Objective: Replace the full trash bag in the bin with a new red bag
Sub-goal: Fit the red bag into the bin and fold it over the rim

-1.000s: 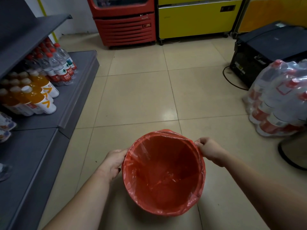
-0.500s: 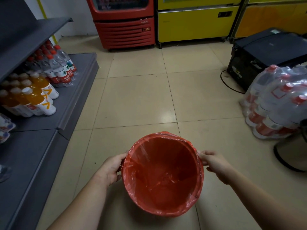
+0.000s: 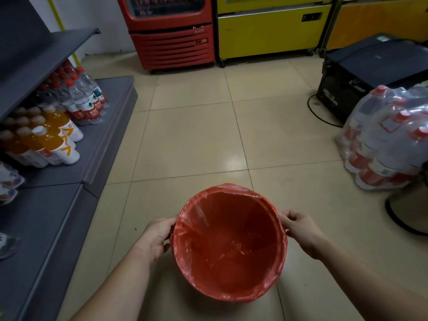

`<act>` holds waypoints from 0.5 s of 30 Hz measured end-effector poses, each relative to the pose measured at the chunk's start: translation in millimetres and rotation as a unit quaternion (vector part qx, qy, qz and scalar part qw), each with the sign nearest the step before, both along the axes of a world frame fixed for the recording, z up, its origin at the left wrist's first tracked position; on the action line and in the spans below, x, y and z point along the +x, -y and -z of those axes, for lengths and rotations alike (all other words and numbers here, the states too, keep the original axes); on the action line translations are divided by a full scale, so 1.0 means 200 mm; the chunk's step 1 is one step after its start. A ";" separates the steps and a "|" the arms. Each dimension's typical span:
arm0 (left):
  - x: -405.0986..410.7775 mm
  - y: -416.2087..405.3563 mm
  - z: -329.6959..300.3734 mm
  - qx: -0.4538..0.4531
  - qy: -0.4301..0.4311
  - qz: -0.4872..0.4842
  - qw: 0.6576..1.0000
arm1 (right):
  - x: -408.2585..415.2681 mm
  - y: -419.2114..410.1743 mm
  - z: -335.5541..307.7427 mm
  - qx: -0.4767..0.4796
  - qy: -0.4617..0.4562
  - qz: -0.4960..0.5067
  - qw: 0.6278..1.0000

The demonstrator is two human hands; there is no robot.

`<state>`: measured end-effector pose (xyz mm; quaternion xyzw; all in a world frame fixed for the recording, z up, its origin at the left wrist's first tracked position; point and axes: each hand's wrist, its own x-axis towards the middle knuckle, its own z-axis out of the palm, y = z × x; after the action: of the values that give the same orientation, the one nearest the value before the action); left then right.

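Red bag (image 3: 228, 249) (lining bin) — left hand (image 3: 157, 236), right hand (image 3: 301, 230) flanking rim.

I have one view only, from the camera on my head, tilted forward and down over the bin (image 3: 229, 242), which sits close below it at lower centre. Beyond the bin the tiled floor (image 3: 192, 135) runs to the red cooler (image 3: 171, 42); shelving (image 3: 58, 158) lies to the bin's left.
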<state>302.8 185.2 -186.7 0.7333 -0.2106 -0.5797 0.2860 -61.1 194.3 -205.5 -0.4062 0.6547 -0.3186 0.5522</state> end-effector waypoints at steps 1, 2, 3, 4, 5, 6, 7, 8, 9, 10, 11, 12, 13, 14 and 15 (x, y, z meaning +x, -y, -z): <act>0.00 0.01 -0.01 -0.007 0.020 0.005 1.000 | 0.00 0.01 -0.01 0.001 -0.002 -0.001 1.000; 0.01 0.04 -0.02 -0.020 0.039 0.012 0.999 | -0.01 0.03 -0.03 0.002 -0.002 0.000 1.000; 0.01 0.07 -0.03 -0.037 0.056 0.019 0.998 | -0.01 0.06 -0.05 0.004 0.000 0.003 1.000; 0.00 0.11 -0.05 -0.057 0.068 0.029 0.996 | 0.00 0.09 -0.08 0.007 0.002 0.007 1.000; -0.02 0.15 -0.07 -0.075 0.076 0.044 0.993 | 0.01 0.13 -0.10 0.011 0.002 0.007 1.000; -0.05 0.20 -0.09 -0.092 0.083 0.063 0.990 | 0.02 0.17 -0.13 0.016 -0.001 -0.001 1.000; -0.08 0.24 -0.11 -0.105 0.086 0.082 0.987 | 0.04 0.21 -0.15 0.022 -0.006 -0.015 1.000; -0.11 0.28 -0.12 -0.113 0.085 0.100 0.985 | 0.06 0.25 -0.16 0.028 -0.011 -0.031 0.999; -0.15 0.32 -0.12 -0.114 0.081 0.115 0.983 | 0.08 0.27 -0.17 0.034 -0.018 -0.044 0.998; -0.18 0.34 -0.12 -0.108 0.076 0.126 0.983 | 0.10 0.30 -0.17 0.039 -0.025 -0.054 0.997; -0.21 0.36 -0.13 -0.095 0.070 0.132 0.984 | 0.12 0.32 -0.17 0.043 -0.030 -0.058 0.997; -0.23 0.37 -0.13 -0.078 0.062 0.131 0.986 | 0.13 0.33 -0.16 0.047 -0.032 -0.056 0.997; -0.24 0.38 -0.13 -0.061 0.048 0.124 0.989 | 0.14 0.34 -0.14 0.047 -0.026 -0.051 0.997; -0.25 0.39 -0.13 -0.049 0.032 0.114 0.992 | 0.14 0.35 -0.13 0.046 -0.015 -0.045 0.998; -0.25 0.39 -0.13 -0.044 0.018 0.105 0.993 | 0.14 0.35 -0.12 0.045 -0.002 -0.040 0.998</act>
<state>251.8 106.6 -160.7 0.7044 -0.3164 -0.5834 0.2516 -33.9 124.0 -181.0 -0.4076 0.6524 -0.2657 0.5810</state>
